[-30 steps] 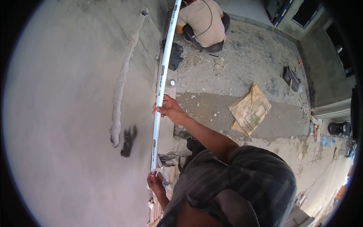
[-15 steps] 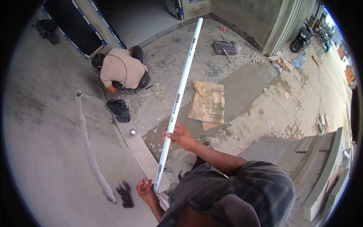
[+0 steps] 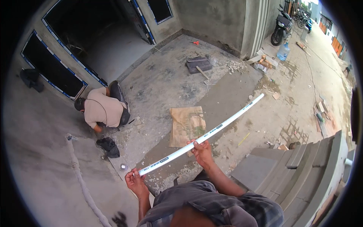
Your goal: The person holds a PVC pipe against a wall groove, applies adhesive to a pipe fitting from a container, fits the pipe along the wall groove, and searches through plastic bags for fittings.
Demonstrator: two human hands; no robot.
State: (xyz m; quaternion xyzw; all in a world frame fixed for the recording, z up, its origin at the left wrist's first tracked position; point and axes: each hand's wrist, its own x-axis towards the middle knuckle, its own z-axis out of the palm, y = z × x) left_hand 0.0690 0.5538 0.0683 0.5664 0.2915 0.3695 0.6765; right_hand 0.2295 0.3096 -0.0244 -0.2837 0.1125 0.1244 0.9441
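Pipe (image 3: pixel 213 131), white and printed, slants above the debris-strewn floor (image 3: pixel 151 90), passing in view across the lower corner of a tan sack (image 3: pixel 182 126). The right hand (image 3: pixel 203 154) is clamped on it — partway along; the left hand (image 3: pixel 136 184) meets its near end — whether gripped there, I cannot tell.

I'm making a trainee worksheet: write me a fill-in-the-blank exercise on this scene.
The left grip is at one ____ of the white pipe.
In this view, the sack lies to the ____ of the crouching person.
The water jug is tinted ____.
Missing words: end; right; blue.
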